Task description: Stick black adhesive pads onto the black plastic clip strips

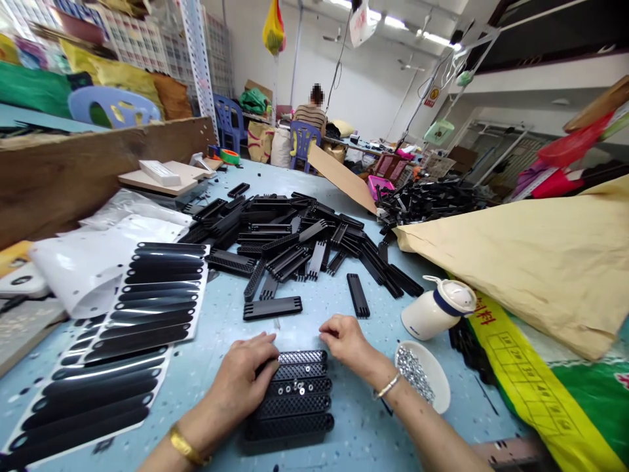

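Head view: a row of about five black bars [295, 408] is lying near the middle of the bench's [381, 298] near edge, patterned faces upward. The left hand [240, 368] is bending its fingers around the row's left end, thumb resting against the bars; it is half closed, steadying rather than lifting. The right hand [344, 335] is hovering just beyond the row's far right corner, thumb and fingertips drawn together; whether they are pinching anything cannot be told.

Work appears to be standing at an early stage: small metal pieces [295, 385] are lying loose on the row, and whether any are seated is not discernible. Much seems to be remaining, since a heap of bars [275, 226] is filling the middle of the bench toward its far edge.

Counts: about seven loose pieces are showing on the row; two single bars [272, 308] are lying apart, nearer than the heap, whose number is defying count. Toward the right edge, one white bowl [443, 387] is holding many more pieces, with one bottle [432, 311] standing beside it. Toward the left edge, at least two sheets of black strips [152, 298] are overlapping.
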A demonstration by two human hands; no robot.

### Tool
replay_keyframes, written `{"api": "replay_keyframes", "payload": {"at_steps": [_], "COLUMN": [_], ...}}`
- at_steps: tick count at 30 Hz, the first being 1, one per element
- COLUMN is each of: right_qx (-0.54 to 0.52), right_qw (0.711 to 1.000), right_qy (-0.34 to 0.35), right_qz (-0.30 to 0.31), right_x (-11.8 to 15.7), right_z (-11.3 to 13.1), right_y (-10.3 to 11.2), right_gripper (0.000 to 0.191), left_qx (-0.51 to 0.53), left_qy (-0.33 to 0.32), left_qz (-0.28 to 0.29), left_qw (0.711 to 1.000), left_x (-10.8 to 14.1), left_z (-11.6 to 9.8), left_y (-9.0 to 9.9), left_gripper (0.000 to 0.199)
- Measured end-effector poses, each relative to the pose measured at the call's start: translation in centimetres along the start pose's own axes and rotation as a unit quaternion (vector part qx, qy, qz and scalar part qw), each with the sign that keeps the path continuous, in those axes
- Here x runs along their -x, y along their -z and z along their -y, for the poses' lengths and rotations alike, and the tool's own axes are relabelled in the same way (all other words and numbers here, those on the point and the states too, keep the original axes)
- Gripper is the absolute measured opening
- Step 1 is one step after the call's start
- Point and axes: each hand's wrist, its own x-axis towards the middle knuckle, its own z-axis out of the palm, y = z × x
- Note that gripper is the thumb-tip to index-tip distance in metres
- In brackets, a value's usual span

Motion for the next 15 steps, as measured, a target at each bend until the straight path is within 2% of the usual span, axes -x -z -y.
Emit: {"api": "replay_keyframes", "payload": {"at_steps": [6, 10, 15], "right_qx": [-0.046, -0.073, -0.051], "right_qw": [0.994, 0.977, 0.952], "right_qy": [0.009, 0.029, 0.097], "right_qz": [0.095, 0.198, 0.285], "right_x": [-1.8, -2.9, -4.5], "right_z": [-0.3, 0.1, 1.2], "right_y": [0.0, 1.1, 2.2], "right_gripper": [0.015, 0.022, 0.026], "left_qx": [0.023, 0.021, 0.039], "left_qy": [0.012, 0.030, 0.073], "left_qz": [-0.011, -0.025, 0.016], "left_qw": [1.000, 0.999, 0.996], "left_x": [1.2, 2.0, 2.7], "left_z": [1.8, 2.7, 2.7], "left_y": [-1.0, -1.5, -1.5], "left_gripper": [0.023, 0.025, 0.028]}}
